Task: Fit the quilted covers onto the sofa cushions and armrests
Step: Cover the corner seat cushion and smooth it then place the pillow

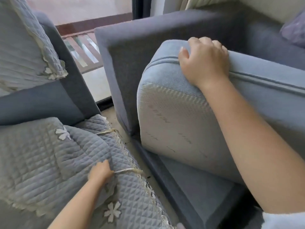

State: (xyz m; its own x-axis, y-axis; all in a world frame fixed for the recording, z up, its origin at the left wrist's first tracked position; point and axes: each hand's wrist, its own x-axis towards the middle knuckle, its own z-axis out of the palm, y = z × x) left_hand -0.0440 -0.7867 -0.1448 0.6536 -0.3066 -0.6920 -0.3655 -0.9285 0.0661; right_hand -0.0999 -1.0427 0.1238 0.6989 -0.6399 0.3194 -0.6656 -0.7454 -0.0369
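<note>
R hand (pixel 204 61) curls over the top edge of the seat cushion (pixel 178 116), tipping it up at 3 o'clock, prob. to free its underside for wrapping, w/ L hand (pixel 100 171) at 7 o'clock pinching the quilted cover (pixel 54 156) by its elastic strap (pixel 127 170), ready to drag over.

Daylight comes through a large window (pixel 79 9) with a dark frame post (pixel 140 7) at the top of the view. Below it runs a reddish-brown wooden rail with slats (pixel 82 48), and pale floor (pixel 97 85) shows in the gap beneath. Cream curtains (pixel 194 2) hang at upper right beside a pale wall (pixel 264 7).
</note>
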